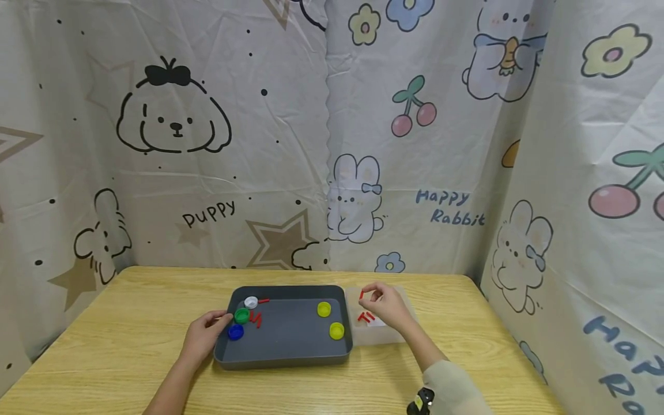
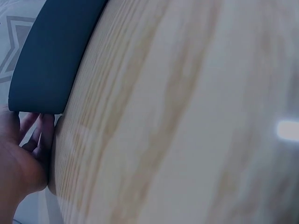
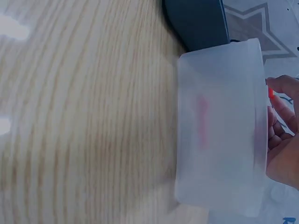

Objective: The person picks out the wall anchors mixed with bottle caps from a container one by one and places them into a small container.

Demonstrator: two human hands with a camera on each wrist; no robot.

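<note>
Right hand (image 1: 385,305), red stick (image 1: 361,294) pinched, over box (image 1: 381,337), left hand (image 1: 202,334) loosely at tray edge (image 1: 220,350)

At the head view's bottom, the border is cutting off the near edge of the wooden table (image 1: 311,397), the right sleeve (image 1: 456,386) and a black object (image 1: 421,399), too small to identify. Past the right edge of the gray tray (image 1: 295,331), the right hand (image 1: 386,305) is covering part of the translucent bin (image 1: 381,337). Its frosted wall is blurring red sticks (image 3: 202,122) in the right wrist view. In the left wrist view, the tray is hiding fingertips of the left hand (image 2: 25,158).
</note>
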